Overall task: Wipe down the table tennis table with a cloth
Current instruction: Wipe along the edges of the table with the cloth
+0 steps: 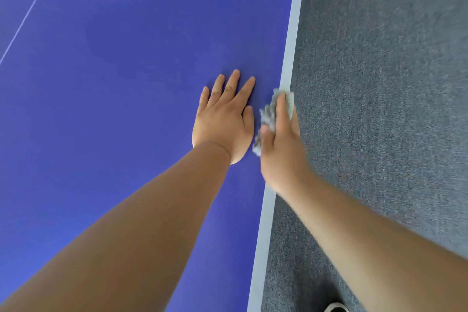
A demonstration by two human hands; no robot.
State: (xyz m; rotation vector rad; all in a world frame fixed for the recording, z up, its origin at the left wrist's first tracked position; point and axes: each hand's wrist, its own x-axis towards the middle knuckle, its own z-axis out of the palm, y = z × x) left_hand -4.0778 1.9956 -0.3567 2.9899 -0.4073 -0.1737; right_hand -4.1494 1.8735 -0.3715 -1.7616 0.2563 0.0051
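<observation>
Right hand (pixel 281 144) clamps down on the grey cloth (pixel 269 115) at the blue tabletop's (pixel 126 83) pale edge; left hand (pixel 224 119) lies flat, fingers spread, just beside. Cloth looks soft, light, crumply: best bunched under palm.

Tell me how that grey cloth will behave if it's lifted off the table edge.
The cloth looks crumpled and fuzzy under the right hand, so it will probably droop limply. It seems thin and likely light. On the smooth blue table it should slide easily.

Smooth matt blue table (pixel 126 83), fuzzy grey cloth (pixel 269 114), rough grey carpet (pixel 379 83)
</observation>
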